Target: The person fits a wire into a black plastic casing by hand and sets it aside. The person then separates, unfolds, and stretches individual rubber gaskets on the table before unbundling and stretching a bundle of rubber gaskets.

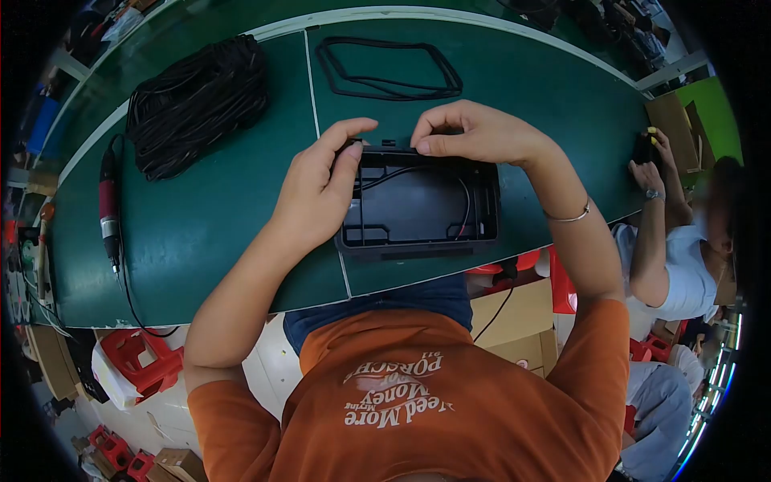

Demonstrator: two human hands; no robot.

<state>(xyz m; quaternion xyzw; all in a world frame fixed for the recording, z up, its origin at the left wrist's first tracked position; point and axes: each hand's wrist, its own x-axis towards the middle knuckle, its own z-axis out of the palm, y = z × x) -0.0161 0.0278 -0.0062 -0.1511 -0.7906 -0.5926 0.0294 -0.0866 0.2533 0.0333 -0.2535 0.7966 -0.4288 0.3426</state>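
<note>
An open-topped black plastic box (418, 247) lies at the near edge of the green table, with thin black and red wires inside. My left hand (315, 186) grips its far left corner, thumb on the rim and index finger stretched above it. At the middle of the far rim, my right hand (487, 136) has its thumb and curled index finger pinched down; whether a thin strip lies between them I cannot tell. Beyond the hands lie black rubber-like loops (389, 80). A thick bundle of black strips (199, 106) rests to the left.
On the green table (217, 233), a corded electric screwdriver (108, 201) lies far left, its cable hanging over the near edge. Red stools (143, 365) stand below. At right, another person's hands (654, 165) hold a small dark object near a cardboard box (673, 128).
</note>
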